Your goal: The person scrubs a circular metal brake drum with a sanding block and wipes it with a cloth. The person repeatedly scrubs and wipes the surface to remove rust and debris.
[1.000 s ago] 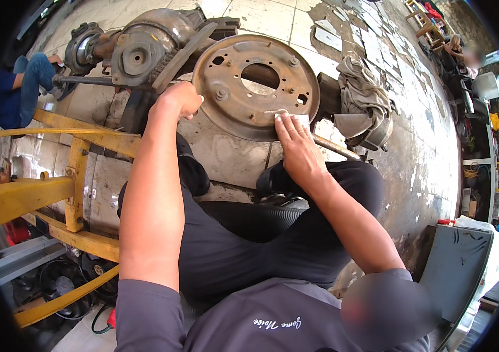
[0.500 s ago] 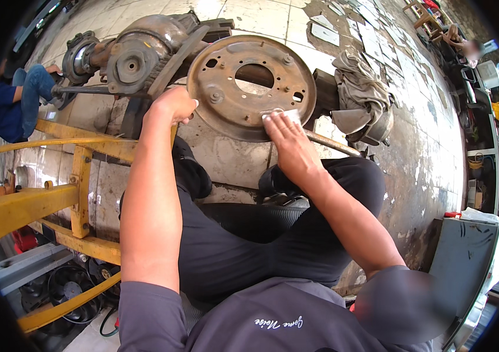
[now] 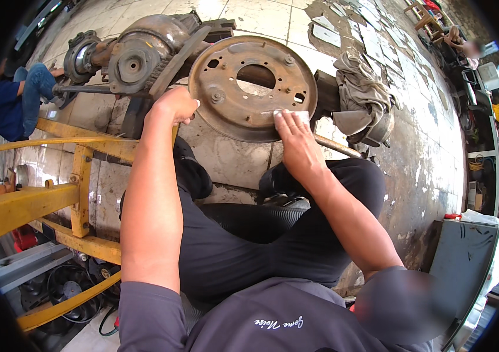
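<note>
A round, rusty brake backing plate (image 3: 235, 111) stands tilted before me, with a large centre hole and several smaller holes and studs. At its left edge is my left hand (image 3: 173, 107), fingers curled closed against the rim; their tips are partly hidden. My right hand (image 3: 300, 144) presses a small whitish sheet (image 3: 304, 115), which looks like sandpaper, onto the lower right face of the plate. The fingers lie straight and together over it, covering most of the sheet.
Behind the plate lies an axle housing (image 3: 155, 32) with a flange (image 3: 132, 66). A grey cloth (image 3: 361, 88) drapes over a part to the right. Left are a yellow metal frame (image 3: 79, 199) and another person (image 3: 6, 105). A grey metal box (image 3: 463, 258) sits lower right.
My right hand has slid a little to the right along the plate's lower face with the whitish sheet. The plate has shifted very slightly; my left hand keeps its place.
</note>
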`<state>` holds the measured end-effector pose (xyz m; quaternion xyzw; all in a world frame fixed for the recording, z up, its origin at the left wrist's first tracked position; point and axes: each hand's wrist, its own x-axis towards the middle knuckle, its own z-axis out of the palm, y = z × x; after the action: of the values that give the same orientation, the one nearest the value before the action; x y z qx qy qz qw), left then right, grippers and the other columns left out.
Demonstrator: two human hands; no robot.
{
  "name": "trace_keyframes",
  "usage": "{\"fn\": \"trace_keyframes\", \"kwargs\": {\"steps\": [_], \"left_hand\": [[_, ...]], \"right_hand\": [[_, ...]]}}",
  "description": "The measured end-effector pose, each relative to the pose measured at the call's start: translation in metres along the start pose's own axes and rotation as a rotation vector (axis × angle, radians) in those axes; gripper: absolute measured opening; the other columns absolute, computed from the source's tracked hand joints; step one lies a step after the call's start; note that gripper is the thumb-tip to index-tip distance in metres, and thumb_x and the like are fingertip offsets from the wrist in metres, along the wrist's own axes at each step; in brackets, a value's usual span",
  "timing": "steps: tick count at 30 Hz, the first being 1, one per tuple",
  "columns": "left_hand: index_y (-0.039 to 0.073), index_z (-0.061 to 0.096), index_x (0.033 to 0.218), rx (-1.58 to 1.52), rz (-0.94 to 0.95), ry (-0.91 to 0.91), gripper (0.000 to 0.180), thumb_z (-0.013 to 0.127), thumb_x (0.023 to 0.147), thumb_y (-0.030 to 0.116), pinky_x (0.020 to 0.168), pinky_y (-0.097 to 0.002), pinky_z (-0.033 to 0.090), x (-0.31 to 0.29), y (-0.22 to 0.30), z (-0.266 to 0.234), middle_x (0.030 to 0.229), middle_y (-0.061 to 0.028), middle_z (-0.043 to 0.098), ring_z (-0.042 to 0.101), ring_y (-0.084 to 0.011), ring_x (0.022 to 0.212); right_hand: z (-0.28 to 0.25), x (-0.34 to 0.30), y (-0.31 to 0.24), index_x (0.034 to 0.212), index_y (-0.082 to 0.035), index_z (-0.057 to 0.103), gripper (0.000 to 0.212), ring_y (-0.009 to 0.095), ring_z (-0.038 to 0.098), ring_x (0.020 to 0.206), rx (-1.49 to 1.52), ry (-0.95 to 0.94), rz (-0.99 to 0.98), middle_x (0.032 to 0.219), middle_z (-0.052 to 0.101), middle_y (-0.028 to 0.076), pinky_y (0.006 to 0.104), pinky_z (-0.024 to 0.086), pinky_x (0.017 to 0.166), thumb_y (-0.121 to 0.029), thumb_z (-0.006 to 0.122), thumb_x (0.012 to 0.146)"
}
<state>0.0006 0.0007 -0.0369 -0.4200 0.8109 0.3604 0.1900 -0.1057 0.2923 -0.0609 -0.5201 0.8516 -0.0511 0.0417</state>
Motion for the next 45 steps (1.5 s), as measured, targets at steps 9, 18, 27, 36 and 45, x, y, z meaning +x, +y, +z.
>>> {"fn": "trace_keyframes", "kwargs": {"steps": [9,18,27,36,45], "left_hand": [[-0.002,0.063,0.082,0.022,0.011,0.005,0.034,0.056,0.098,0.027,0.049,-0.0358,0.042,0.000,0.003,0.001,0.070,-0.0098,0.065,0.048,-0.0158,0.049],[-0.002,0.063,0.080,-0.014,0.012,0.010,0.035,0.056,0.098,0.027,0.045,-0.0343,0.039,-0.003,0.000,0.001,0.066,-0.0085,0.063,0.046,-0.0157,0.046],[-0.001,0.064,0.081,0.020,0.009,-0.002,0.033,0.056,0.097,0.027,0.053,-0.0346,0.043,-0.003,0.000,0.000,0.067,-0.0073,0.063,0.050,-0.0156,0.052],[-0.001,0.063,0.084,0.059,0.024,-0.020,0.032,0.056,0.098,0.027,0.053,-0.0353,0.044,-0.007,0.007,-0.001,0.069,-0.0076,0.064,0.049,-0.0153,0.051],[-0.003,0.064,0.088,0.041,0.016,-0.003,0.035,0.056,0.097,0.029,0.054,-0.0355,0.045,-0.006,0.004,0.000,0.073,-0.0105,0.066,0.053,-0.0172,0.054]], "right_hand": [[0.008,0.003,0.001,0.146,0.002,0.038,0.055,0.037,0.035,0.142,-0.061,0.044,0.004,0.152,0.039,0.021,0.0463,0.031,0.116,-0.003,0.042,0.091],[0.007,0.001,-0.003,0.145,0.004,0.038,0.056,0.038,0.037,0.141,-0.018,0.062,-0.046,0.151,0.040,0.022,0.0471,0.031,0.116,-0.001,0.045,0.089],[0.005,0.008,0.003,0.145,0.004,0.038,0.056,0.038,0.037,0.141,-0.027,0.071,-0.009,0.151,0.040,0.022,0.0472,0.032,0.115,-0.001,0.045,0.089],[0.009,0.010,-0.001,0.146,0.001,0.039,0.066,0.038,0.036,0.141,-0.012,0.088,0.030,0.151,0.039,0.022,0.0478,0.031,0.115,0.006,0.048,0.081],[0.011,0.002,-0.015,0.146,0.002,0.038,0.058,0.036,0.032,0.144,0.026,0.043,-0.127,0.152,0.038,0.023,0.0487,0.028,0.118,0.001,0.043,0.088]]}}
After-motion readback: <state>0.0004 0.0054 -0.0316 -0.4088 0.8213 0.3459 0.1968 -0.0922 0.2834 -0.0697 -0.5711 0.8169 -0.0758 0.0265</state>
